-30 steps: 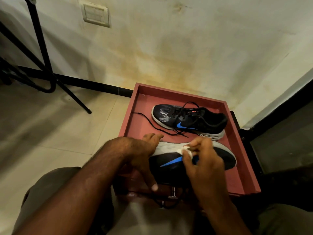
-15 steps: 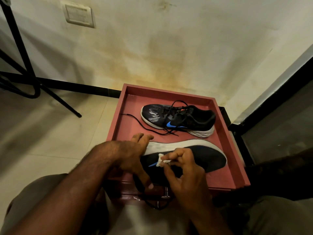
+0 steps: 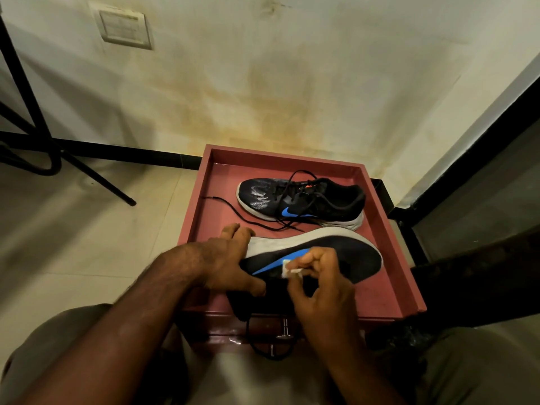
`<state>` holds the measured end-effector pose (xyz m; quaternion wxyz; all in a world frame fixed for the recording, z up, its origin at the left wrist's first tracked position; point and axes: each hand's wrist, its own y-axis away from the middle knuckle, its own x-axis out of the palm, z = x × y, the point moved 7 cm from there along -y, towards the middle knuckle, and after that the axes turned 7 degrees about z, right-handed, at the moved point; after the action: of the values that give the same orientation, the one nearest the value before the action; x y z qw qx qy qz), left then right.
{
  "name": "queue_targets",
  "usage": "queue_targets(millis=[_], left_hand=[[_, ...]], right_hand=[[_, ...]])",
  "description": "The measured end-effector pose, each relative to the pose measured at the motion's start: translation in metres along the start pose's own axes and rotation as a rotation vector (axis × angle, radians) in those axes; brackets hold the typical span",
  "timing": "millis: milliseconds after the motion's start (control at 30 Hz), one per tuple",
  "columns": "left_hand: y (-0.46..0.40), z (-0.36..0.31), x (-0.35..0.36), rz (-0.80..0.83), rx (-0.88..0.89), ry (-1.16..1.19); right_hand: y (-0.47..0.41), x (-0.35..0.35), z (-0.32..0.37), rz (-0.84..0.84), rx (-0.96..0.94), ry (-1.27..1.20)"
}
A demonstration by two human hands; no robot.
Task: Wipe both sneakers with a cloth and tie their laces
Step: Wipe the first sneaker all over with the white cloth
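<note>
Wiping near sneaker, far sneaker behind, red tray

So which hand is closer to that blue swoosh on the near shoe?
Right. The right hand presses a cloth onto the blue swoosh; the left hand grips the near shoe beside it.
</note>
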<state>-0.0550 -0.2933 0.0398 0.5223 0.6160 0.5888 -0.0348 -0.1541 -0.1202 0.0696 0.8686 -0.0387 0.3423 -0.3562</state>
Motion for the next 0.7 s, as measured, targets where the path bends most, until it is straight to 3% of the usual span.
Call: queue_targets(millis=[67, 100, 233, 300, 400, 500, 700], left_hand=[[-0.002, 0.0, 0.0, -0.005, -0.002, -0.022], [-0.002, -0.002, -0.001, -0.018, 0.003, -0.036], [0.003, -0.022, -0.006, -0.147, 0.114, -0.109], [0.004, -0.037, -0.006, -0.196, 0.239, -0.095], [0.001, -0.051, -0.007, -0.244, 0.354, -0.116], [0.0, -0.053, -0.011, -0.265, 0.352, -0.116], [-0.005, -0.049, -0.008, -0.259, 0.337, -0.11]], right_hand=[[0.009, 0.01, 0.015, 0.144, -0.045, -0.081], [0.01, 0.004, 0.016, 0.134, -0.024, -0.119], [-0.009, -0.054, -0.016, -0.208, 0.249, -0.376], [-0.019, -0.073, -0.024, -0.243, 0.281, -0.491], [-0.03, -0.077, -0.022, -0.09, 0.225, -0.439], [-0.038, -0.062, -0.018, 0.077, 0.127, -0.267], [-0.03, -0.009, 0.0, 0.349, -0.228, 0.011]])
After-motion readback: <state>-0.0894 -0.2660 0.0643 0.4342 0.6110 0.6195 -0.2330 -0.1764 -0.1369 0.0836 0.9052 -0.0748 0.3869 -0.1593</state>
